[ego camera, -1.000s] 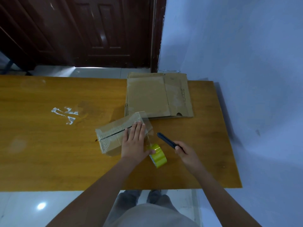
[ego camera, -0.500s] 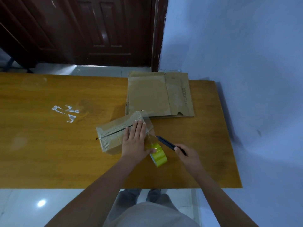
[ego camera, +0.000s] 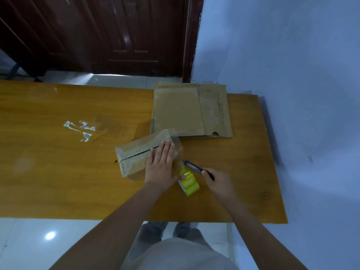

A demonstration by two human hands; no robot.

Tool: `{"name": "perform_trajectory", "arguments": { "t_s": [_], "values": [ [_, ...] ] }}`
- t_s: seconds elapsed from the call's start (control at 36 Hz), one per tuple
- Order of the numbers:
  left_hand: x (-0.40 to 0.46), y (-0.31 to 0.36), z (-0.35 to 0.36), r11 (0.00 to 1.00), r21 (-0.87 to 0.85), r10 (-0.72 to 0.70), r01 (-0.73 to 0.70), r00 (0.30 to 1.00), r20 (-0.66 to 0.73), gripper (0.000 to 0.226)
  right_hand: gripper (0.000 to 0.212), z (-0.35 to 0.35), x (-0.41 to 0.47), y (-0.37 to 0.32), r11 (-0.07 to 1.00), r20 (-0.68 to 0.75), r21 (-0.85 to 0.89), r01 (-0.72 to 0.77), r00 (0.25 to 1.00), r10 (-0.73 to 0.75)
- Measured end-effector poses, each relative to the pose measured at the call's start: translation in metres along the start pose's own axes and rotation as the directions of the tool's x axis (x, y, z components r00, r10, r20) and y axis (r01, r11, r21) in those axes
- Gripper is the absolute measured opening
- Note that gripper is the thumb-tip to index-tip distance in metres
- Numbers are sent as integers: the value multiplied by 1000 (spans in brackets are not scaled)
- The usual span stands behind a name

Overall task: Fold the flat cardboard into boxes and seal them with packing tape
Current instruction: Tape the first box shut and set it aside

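The dark slim knife point(ego camera: 196, 168) has edged closer to the glossy yellow tape roll point(ego camera: 190, 183), gripped by the right hand point(ego camera: 218, 184); the left hand point(ego camera: 161, 164) presses flat, fingers straight, on the rectangular cardboard box point(ego camera: 136, 156).

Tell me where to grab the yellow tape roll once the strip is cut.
Pinch the tape roll across its two flat faces, coming from above. It stands on edge beside the left hand, curved yellow band up, and the cutter in the right hand crowds its far side.
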State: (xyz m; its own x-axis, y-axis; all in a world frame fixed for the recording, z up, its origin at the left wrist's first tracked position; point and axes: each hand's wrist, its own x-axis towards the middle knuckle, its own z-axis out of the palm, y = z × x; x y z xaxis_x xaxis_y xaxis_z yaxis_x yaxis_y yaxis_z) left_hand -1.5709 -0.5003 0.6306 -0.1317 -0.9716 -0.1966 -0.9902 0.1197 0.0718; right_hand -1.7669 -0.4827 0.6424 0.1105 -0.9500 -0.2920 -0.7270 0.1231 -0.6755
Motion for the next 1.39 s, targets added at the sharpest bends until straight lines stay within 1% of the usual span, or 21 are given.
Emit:
{"name": "perform_trajectory", "arguments": {
  "t_s": [0.14, 0.25, 0.31, 0.36, 0.44, 0.58, 0.67, 0.75, 0.86, 1.0, 1.11, 1.22, 1.31, 1.39],
  "values": [
    [1, 0, 1, 1000, 9, -4, 4, 1000, 13, 112, 21, -4, 1, 3, 999, -50, 24, -33, 998, 34],
    [1, 0, 1, 1000, 14, -5, 4, 1000, 11, 112, 25, -4, -2, 4, 996, -86, 73, -45, 995, 51],
    [1, 0, 1, 1000, 14, -7, 7, 1000, 6, 112, 27, -4, -6, 5, 995, -92, 102, -11, 996, 21],
    [1, 0, 0, 1000, 7, -7, 7, 1000, 1, 113, 26, -4, -8, 6, 992, -99, 106, 66, 994, -56],
    [0, 0, 0, 1000, -2, -8, 8, 1000, -6, 113, 24, -4, -8, 7, 987, -86, 38, 155, 985, -151],
    [1, 0, 1, 1000, 3, -6, 6, 1000, -1, 112, 27, -5, -6, 4, 962, -13, -136, 237, 971, -241],
    [1, 0, 1, 1000, 10, -5, 5, 1000, 7, 111, 26, -4, -6, 2, 941, -29, -210, 264, 961, -276],
    [1, -1, 2, 1000, 16, -1, 0, 1000, 7, 111, 24, -2, -6, 1, 927, -59, -245, 284, 950, -307],
    [2, -1, 1, 1000, 19, -1, 0, 1000, 11, 111, 26, 1, -6, 2, 926, -78, -251, 284, 947, -311],
    [0, 0, -1, 1000, 2, -1, 1, 1000, 8, 112, 26, 1, -3, 6, 949, -106, -200, 244, 957, -269],
    [1, 1, -2, 1000, 21, -9, 8, 1000, 19, 112, 25, -4, -5, 8, 963, -137, -170, 210, 963, -234],
    [0, 1, -2, 1000, 25, -11, 10, 1000, 28, 112, 23, -8, -7, 9, 960, -88, -99, 262, 959, -271],
    [0, 1, -2, 1000, 18, -13, 12, 999, 30, 112, 22, -5, -7, 8, 953, -34, -118, 278, 958, -284],
    [0, 1, -2, 1000, 10, -11, 10, 1000, 29, 112, 23, 0, -3, 4, 945, -54, -185, 271, 957, -285]
  ]
}}
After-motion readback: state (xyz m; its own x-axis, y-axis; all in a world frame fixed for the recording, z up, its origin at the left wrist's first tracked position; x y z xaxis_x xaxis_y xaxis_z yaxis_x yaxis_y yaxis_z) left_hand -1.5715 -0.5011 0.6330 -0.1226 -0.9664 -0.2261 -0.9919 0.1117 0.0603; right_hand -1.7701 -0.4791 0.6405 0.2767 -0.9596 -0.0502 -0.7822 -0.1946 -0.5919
